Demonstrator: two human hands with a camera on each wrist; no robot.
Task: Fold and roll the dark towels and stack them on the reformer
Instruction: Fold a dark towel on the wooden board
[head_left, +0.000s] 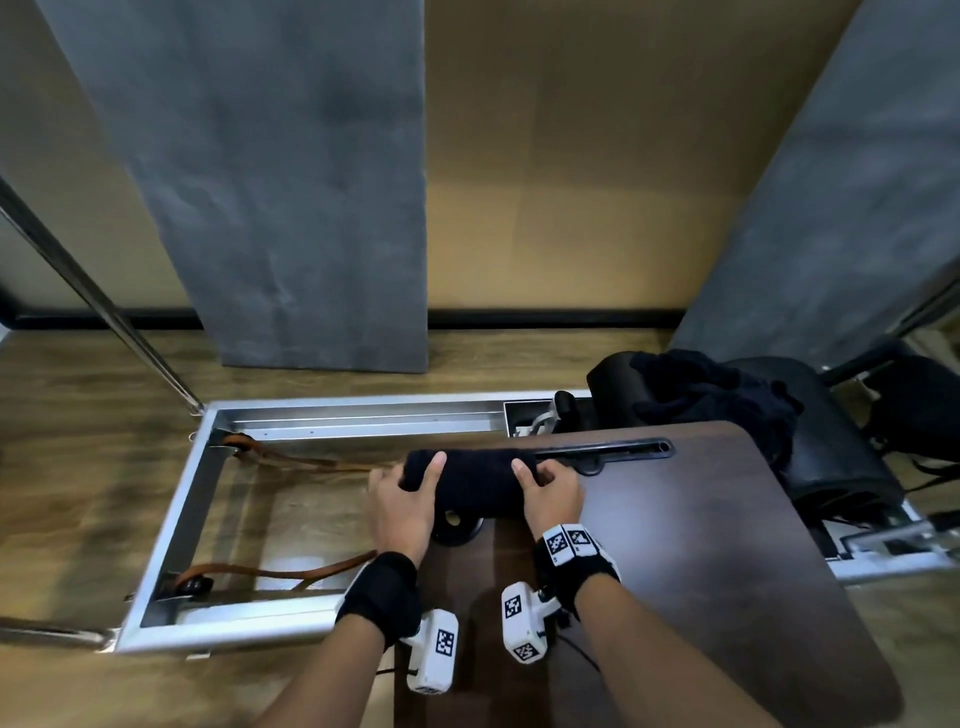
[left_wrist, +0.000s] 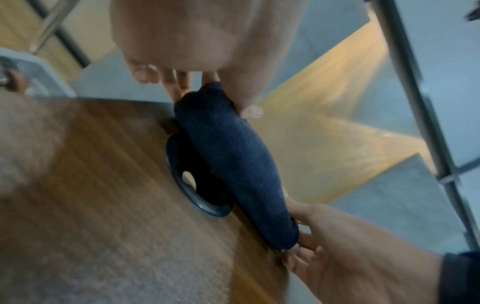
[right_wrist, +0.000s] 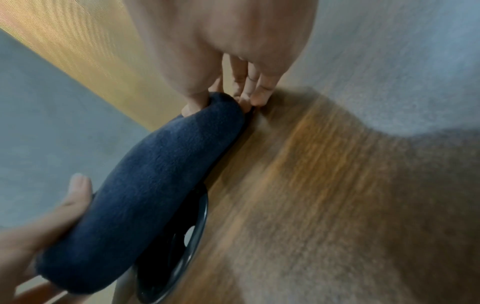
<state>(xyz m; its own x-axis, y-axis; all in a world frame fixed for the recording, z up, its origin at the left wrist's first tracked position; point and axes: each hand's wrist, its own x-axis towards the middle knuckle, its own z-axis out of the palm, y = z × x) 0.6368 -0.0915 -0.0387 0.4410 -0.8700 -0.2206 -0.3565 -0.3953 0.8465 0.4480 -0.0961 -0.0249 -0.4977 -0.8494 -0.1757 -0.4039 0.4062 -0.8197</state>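
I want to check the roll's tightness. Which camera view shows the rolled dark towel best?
The right wrist view: the rolled dark towel fills it, close and fairly sharp. The left wrist view shows it smaller and blurrier; in the head view it is a dark shape partly covered by both hands.

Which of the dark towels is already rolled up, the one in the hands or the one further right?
The rolled towel gripped by the left hand and right hand; the crumpled towel lies loose on black padding.

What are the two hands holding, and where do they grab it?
A rolled dark towel. The left hand grips its left end, the right hand its right end.
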